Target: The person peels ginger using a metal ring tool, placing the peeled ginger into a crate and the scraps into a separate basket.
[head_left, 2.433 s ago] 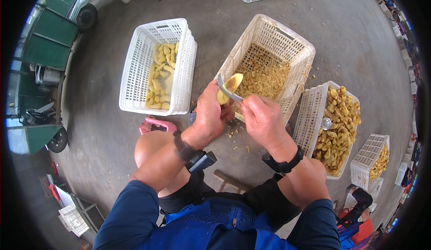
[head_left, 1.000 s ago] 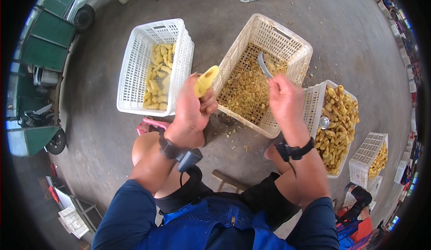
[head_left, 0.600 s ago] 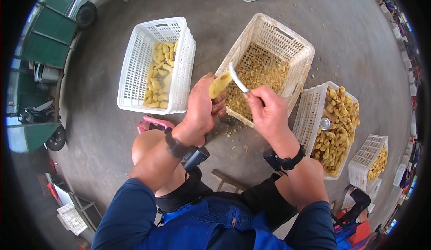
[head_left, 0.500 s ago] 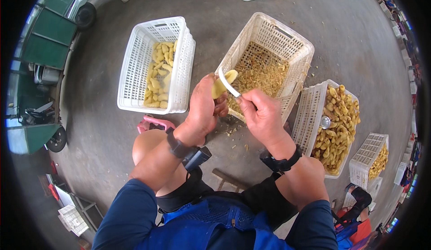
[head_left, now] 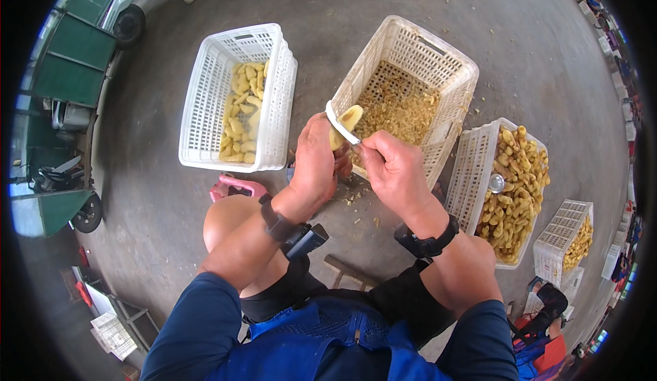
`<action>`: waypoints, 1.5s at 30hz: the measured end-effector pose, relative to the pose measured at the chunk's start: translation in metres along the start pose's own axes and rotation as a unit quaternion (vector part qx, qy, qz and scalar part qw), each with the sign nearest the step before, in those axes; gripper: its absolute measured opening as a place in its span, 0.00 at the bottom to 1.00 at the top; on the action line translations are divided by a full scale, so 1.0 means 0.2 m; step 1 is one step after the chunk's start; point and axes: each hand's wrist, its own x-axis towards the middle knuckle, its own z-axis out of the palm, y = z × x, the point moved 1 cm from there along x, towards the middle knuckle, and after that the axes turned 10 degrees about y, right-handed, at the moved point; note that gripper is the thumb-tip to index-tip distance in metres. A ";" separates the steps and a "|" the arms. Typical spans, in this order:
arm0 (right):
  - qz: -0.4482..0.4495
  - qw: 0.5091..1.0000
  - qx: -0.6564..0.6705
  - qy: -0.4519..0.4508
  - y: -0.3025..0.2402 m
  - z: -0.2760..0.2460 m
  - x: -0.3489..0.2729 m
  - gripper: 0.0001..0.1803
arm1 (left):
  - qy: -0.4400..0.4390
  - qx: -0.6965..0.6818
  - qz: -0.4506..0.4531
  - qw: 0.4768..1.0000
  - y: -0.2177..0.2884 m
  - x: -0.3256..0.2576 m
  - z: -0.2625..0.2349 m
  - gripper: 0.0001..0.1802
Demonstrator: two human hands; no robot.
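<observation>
My left hand (head_left: 315,162) is closed around a pale yellow, elongated piece of produce (head_left: 352,115), whose cut upper end shows a darker middle. My right hand (head_left: 398,172) pinches the near end of a curved white tool (head_left: 335,120) that looks like a peeler. The tool lies across the piece and touches it or is very close. Both hands are over the near left edge of an off-white crate (head_left: 432,58) with yellow-brown shavings (head_left: 404,111) at its bottom. The left fingers are partly hidden behind the hand.
To the left, a white crate (head_left: 195,107) contains pale peeled pieces (head_left: 236,128). On the right, another crate (head_left: 469,176) holds yellow-brown unpeeled produce (head_left: 513,196) and a round metal object (head_left: 496,184). A pink item (head_left: 236,186) lies by my left knee. Behind the left crate stands a green vehicle (head_left: 75,73).
The white tool has shifted slightly left and tilted across the piece. My right hand has moved slightly left and up; the left hand has turned a little. Both grips remain.
</observation>
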 end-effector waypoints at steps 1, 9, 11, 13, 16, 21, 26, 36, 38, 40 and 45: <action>-0.003 1.000 -0.009 0.004 0.00 0.00 0.00 0.05 | 0.002 0.002 0.001 1.000 -0.01 0.01 -0.01 0.15; -0.041 0.996 -0.077 0.037 -0.01 -0.01 0.04 0.07 | 0.037 0.021 0.005 0.999 -0.02 -0.03 0.03 0.14; -0.058 0.994 -0.083 0.040 0.00 -0.01 0.05 0.08 | 0.041 0.012 0.002 0.999 -0.03 -0.04 0.03 0.14; -0.077 0.987 -0.136 0.045 0.04 -0.03 0.06 0.09 | 0.062 0.035 -0.018 0.997 -0.04 -0.05 0.04 0.15; -0.040 0.985 -0.149 0.081 0.08 -0.10 0.11 0.08 | 0.053 0.008 -0.029 0.998 -0.02 -0.06 0.03 0.15; 0.003 0.980 -0.124 0.156 0.13 -0.20 0.14 0.06 | 0.031 -0.017 -0.034 0.999 0.00 -0.03 -0.01 0.15; 0.118 0.976 -0.103 0.149 0.27 -0.20 0.09 0.05 | -0.005 -0.026 -0.050 0.998 0.03 -0.01 -0.01 0.18; 0.276 0.957 -0.085 0.030 0.34 -0.25 0.02 0.07 | -0.090 -0.032 -0.078 0.992 0.09 -0.01 0.02 0.29; 0.274 0.958 -0.045 0.071 0.24 -0.30 0.06 0.05 | -0.088 -0.023 -0.073 0.993 0.08 -0.03 0.04 0.29; 0.250 0.960 0.000 0.130 0.25 -0.32 0.04 0.04 | -0.081 0.001 -0.067 0.994 0.07 -0.04 0.07 0.25; 0.205 0.962 0.066 0.168 0.19 -0.41 0.03 0.04 | -0.129 0.010 -0.064 0.990 0.00 0.02 0.07 0.24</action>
